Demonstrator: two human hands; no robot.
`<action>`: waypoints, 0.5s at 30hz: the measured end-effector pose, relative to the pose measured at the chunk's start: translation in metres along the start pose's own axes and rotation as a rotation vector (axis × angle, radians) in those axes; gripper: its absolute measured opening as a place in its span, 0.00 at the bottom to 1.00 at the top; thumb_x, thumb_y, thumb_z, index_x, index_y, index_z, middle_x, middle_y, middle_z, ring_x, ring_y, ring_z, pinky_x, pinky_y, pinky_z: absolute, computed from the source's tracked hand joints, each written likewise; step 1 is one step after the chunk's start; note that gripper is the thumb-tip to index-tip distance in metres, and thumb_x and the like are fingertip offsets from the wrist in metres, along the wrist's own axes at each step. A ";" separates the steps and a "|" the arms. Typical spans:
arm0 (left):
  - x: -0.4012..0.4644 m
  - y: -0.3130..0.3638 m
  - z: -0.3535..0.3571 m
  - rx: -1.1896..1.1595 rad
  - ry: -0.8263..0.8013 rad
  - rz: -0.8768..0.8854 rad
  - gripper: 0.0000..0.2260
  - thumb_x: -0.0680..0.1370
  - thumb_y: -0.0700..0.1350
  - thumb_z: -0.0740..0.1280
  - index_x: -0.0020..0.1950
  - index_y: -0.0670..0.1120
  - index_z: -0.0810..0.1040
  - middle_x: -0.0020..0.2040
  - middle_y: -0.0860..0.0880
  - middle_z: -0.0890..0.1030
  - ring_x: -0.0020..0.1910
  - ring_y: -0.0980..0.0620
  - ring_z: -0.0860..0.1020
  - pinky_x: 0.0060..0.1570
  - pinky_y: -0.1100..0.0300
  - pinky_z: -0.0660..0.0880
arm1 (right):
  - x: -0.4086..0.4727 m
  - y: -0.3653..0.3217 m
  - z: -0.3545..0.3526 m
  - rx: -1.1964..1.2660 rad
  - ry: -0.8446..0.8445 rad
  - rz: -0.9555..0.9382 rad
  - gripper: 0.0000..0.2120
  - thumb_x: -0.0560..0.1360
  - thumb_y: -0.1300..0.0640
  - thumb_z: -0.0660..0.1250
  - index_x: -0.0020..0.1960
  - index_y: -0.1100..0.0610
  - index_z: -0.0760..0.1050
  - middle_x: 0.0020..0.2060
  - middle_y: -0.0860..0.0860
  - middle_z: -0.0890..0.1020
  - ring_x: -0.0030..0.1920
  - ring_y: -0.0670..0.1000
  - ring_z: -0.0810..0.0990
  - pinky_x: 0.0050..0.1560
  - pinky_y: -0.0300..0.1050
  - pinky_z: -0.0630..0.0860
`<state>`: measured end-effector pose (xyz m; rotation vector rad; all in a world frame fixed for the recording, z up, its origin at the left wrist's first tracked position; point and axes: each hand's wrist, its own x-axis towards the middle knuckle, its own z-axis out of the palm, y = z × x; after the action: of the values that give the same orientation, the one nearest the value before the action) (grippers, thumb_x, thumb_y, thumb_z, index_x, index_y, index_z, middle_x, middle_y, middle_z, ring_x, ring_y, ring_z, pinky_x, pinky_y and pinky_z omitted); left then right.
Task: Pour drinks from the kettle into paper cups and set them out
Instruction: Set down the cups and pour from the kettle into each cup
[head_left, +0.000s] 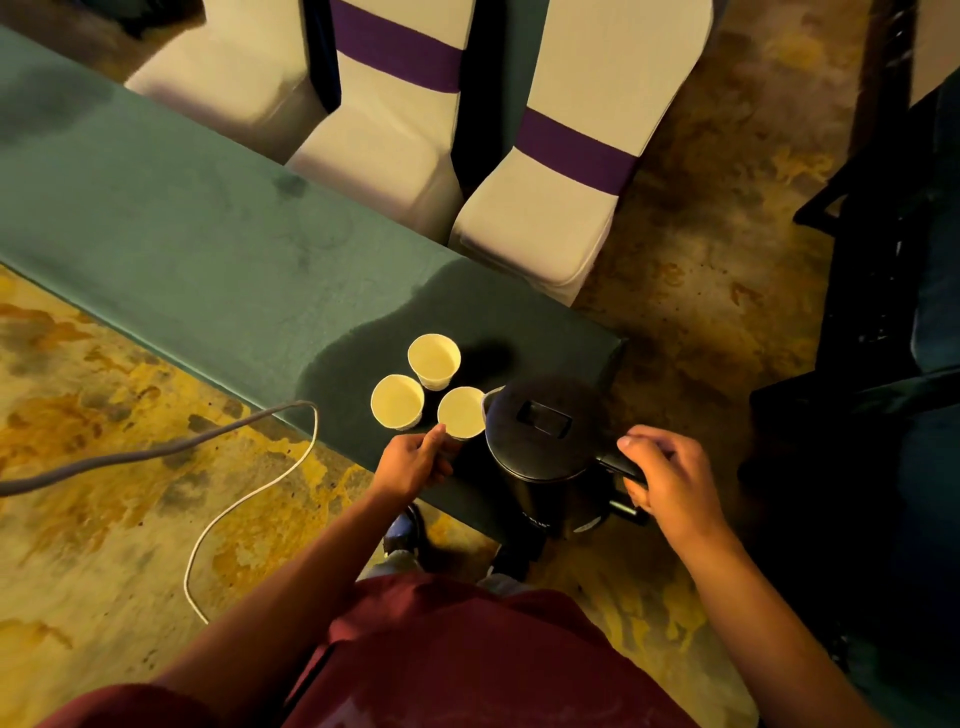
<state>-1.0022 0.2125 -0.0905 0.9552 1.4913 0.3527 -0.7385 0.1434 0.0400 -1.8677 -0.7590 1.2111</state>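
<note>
While your left hand (415, 460) pinches the near paper cup (461, 413) steady, your right hand (662, 480) grips the kettle (545, 441) handle, spout at its rim to pour.

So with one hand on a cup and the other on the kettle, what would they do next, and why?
Probably tip the kettle a little further toward the held cup. The right hand grips its handle, the spout sits right at that cup's rim, and the left hand steadies the cup. Whether liquid is already flowing cannot be told from this view.
</note>
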 end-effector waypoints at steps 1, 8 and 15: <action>-0.004 0.004 -0.003 0.017 0.020 0.023 0.18 0.84 0.53 0.58 0.46 0.46 0.84 0.37 0.44 0.83 0.32 0.51 0.80 0.32 0.65 0.76 | 0.003 0.000 -0.004 0.004 -0.004 -0.004 0.09 0.79 0.64 0.67 0.39 0.64 0.76 0.35 0.59 0.73 0.41 0.56 0.77 0.39 0.44 0.73; -0.015 0.042 -0.043 0.079 0.282 0.322 0.11 0.83 0.46 0.61 0.56 0.46 0.83 0.42 0.45 0.84 0.37 0.52 0.81 0.37 0.60 0.78 | 0.020 -0.016 -0.030 -0.003 -0.096 -0.140 0.13 0.72 0.57 0.67 0.35 0.65 0.71 0.28 0.53 0.67 0.27 0.45 0.70 0.24 0.33 0.67; 0.034 0.053 -0.061 0.292 0.532 0.317 0.13 0.79 0.44 0.67 0.63 0.46 0.80 0.54 0.44 0.85 0.52 0.45 0.83 0.56 0.49 0.79 | 0.047 -0.035 -0.036 0.024 -0.089 -0.199 0.13 0.70 0.54 0.64 0.29 0.57 0.69 0.20 0.45 0.68 0.21 0.41 0.69 0.22 0.33 0.64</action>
<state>-1.0364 0.2885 -0.0641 1.4134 1.9081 0.6695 -0.6905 0.1893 0.0566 -1.6837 -0.9508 1.1767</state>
